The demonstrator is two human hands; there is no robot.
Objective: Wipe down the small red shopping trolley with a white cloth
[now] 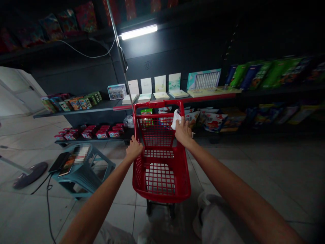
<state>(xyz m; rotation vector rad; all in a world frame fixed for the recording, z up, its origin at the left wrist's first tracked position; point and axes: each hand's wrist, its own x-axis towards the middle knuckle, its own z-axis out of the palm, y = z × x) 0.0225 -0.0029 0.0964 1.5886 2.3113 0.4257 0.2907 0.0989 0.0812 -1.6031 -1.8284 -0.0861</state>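
A red plastic shopping cart (179, 169) with a lattice basket stands on the floor in front of me. My left hand (134, 149) is closed on the left rim of its basket. With my right hand (183, 130) I press a white cloth (175, 119) against the right upright of the cart, just below the handle frame. Part of the cloth is hidden behind my fingers. Nothing lies in the basket.
A dark shelf unit (88, 73) behind the cart carries books (160, 84), snack bags (214, 121) and red boxes (103, 131). At the left, a blue-grey plastic stool (87, 176) bears a black device. A metal pole (119, 51) rises behind the cart; a cable (48, 203) trails across the floor.
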